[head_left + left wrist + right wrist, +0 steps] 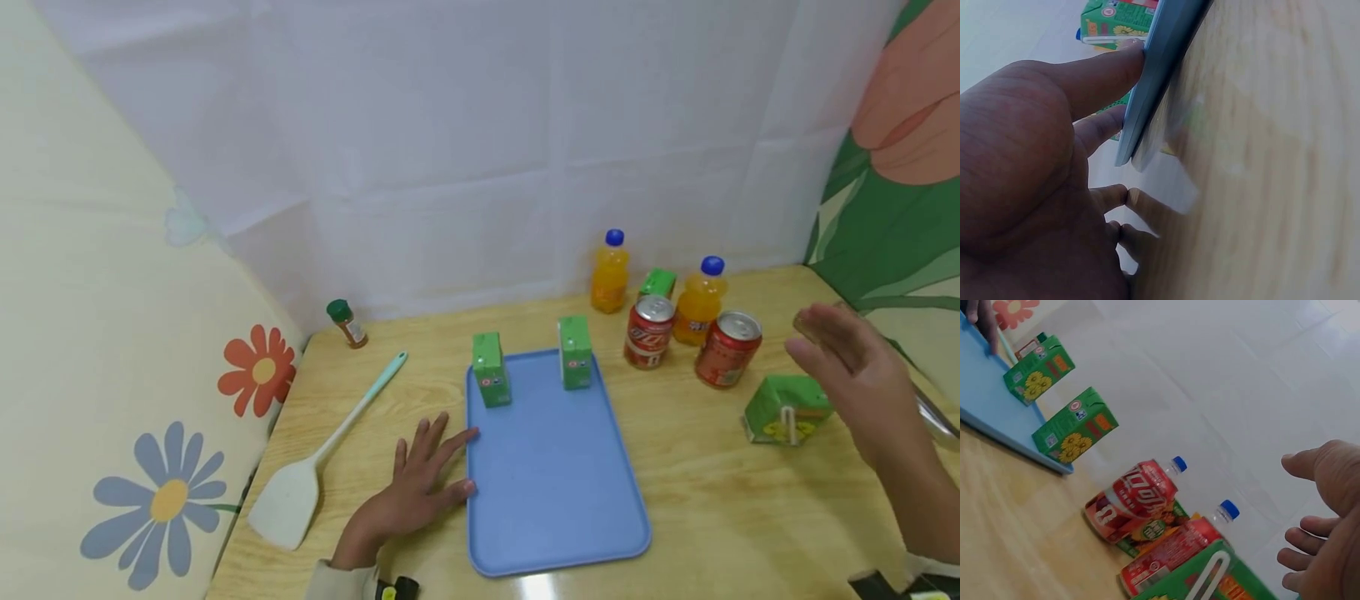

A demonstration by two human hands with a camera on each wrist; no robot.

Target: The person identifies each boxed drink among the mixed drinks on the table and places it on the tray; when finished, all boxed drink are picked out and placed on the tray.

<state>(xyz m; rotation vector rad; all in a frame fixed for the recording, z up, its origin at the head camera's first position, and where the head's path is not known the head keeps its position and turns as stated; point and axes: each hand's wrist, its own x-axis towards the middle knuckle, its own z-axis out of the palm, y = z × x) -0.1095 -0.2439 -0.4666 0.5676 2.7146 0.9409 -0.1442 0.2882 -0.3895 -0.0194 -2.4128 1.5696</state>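
My left hand (pixel 416 492) lies beside the blue tray (pixel 555 492), fingers spread. Its thumb and index fingertip touch the tray's left rim, as the left wrist view also shows. Two green drink cartons (pixel 491 371) (pixel 575 354) stand upright at the far end of the tray. On the right, my right hand (pixel 862 383) is raised above the table with nothing in it, fingers extended. Just left of and below it sits another green carton (pixel 783 408) with a white straw on its side. In the right wrist view, that carton (pixel 1235 581) is partly cut off by the frame.
Two red cans (pixel 649 333) (pixel 727 352) stand right of the tray. Behind them are two orange drink bottles (pixel 610 279) (pixel 697 308) and a partly hidden green carton (pixel 657 283). A spatula (pixel 288 500) and a small green-capped jar (pixel 347 325) lie left. A shiny metal object (pixel 935 417) shows at right.
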